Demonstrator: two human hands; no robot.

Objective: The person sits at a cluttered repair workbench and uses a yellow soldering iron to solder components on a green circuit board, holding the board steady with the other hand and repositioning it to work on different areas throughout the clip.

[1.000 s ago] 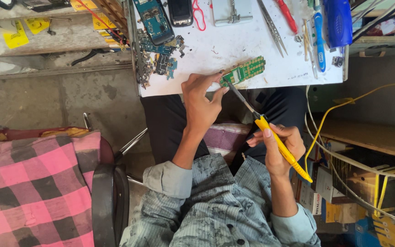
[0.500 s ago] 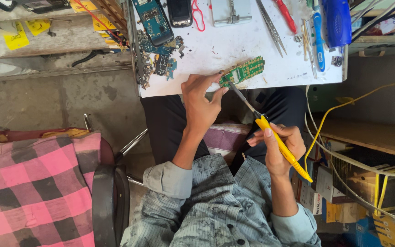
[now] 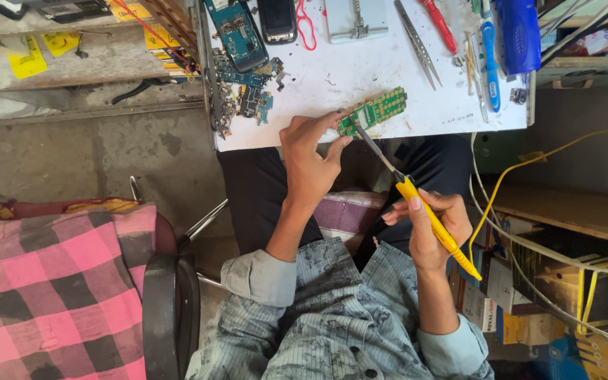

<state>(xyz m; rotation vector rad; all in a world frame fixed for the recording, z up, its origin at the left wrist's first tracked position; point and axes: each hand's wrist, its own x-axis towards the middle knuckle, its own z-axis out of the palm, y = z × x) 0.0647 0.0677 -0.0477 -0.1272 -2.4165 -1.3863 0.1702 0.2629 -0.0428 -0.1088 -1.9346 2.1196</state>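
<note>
Fingers of the left hand [image 3: 311,158] pinch the near end of a green circuit board [image 3: 374,110] flat against the front edge of the white worktop [image 3: 360,74]. The right hand [image 3: 427,225] holds a yellow soldering iron [image 3: 434,226] in a pen-like grip, its dark tip touching the board just beside those fingers. The likely hazard is a slip: the tip could burn a fingertip, or the overhanging board could tip into the lap.
</note>
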